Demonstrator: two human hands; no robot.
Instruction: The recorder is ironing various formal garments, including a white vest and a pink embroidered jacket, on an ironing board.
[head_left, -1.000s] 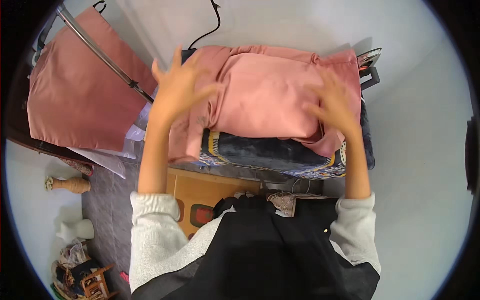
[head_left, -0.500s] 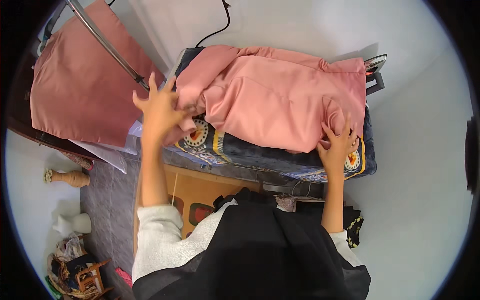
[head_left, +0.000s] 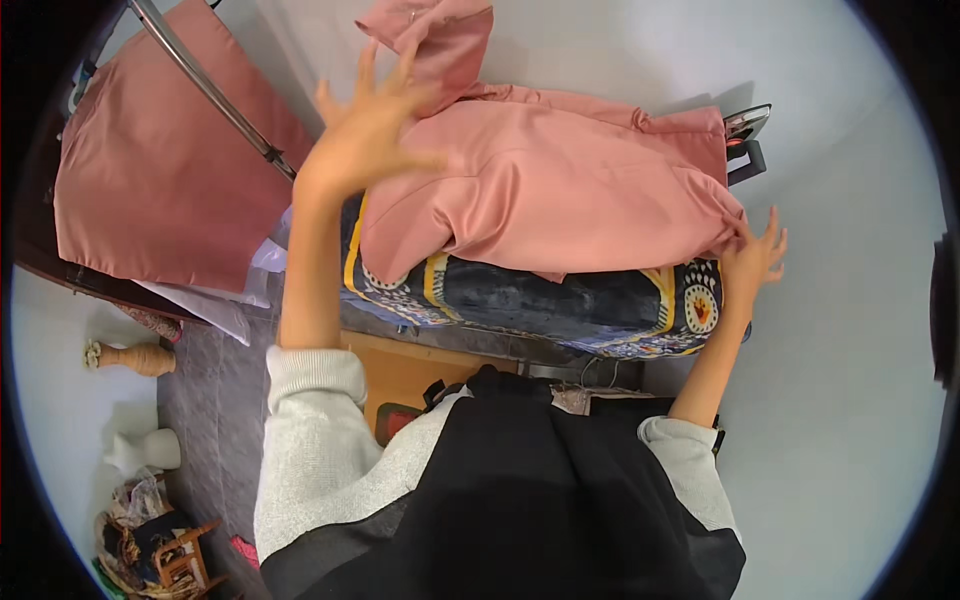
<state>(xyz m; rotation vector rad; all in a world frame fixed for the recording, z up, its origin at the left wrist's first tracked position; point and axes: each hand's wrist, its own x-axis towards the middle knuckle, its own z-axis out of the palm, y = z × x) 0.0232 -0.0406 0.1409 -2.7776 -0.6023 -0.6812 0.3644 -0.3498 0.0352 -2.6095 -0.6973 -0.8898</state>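
Relative to the frame half a second earlier, the left end of the pink garment (head_left: 580,200) is displaced upward, its flap now seen against the pale wall (head_left: 600,50); the left hand (head_left: 368,135) is shifted up and inward, the right hand (head_left: 748,262) outward to the garment's right edge. The garment is spread, rumpled, over a dark blue patterned cover (head_left: 540,300). The left hand is open, fingers splayed, and is seen in front of the raised flap; contact cannot be determined. At the right hand, some fingers are extended and the cloth is touched where folds converge; whether it is pinched cannot be told. A metal and dark fitting (head_left: 745,125) is noted beyond the right end. At left, a second pink cloth (head_left: 180,170) is hung, partly crossed by a metal pole (head_left: 195,70).
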